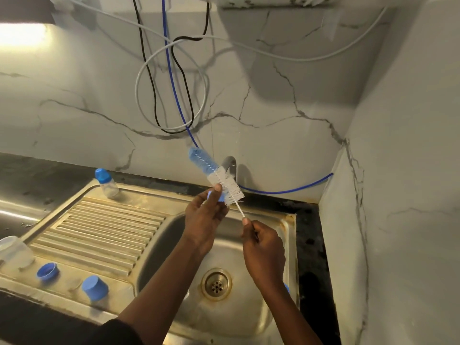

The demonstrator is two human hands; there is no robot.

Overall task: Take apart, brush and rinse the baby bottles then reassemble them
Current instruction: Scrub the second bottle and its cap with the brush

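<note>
Above the steel sink basin (249, 317), my left hand (204, 217) pinches a small blue bottle part (220, 196), mostly hidden by my fingers. The blue and white bottle brush (216, 176) passes through or beside that part, bristles pointing up-left. My right hand (263, 247) grips the brush's thin white handle. A capped baby bottle (107, 183) stands upright at the back of the draining board. A clear bottle body (13, 250) lies at the left edge. A blue screw ring (48, 270) and a blue cap (95, 287) sit on the board's front.
The tap (230, 165) rises behind the brush; no water visibly runs. The ribbed draining board (99, 232) stretches left of the basin. Black, blue and grey cables (171, 95) hang on the marble wall. A wall corner closes the right side.
</note>
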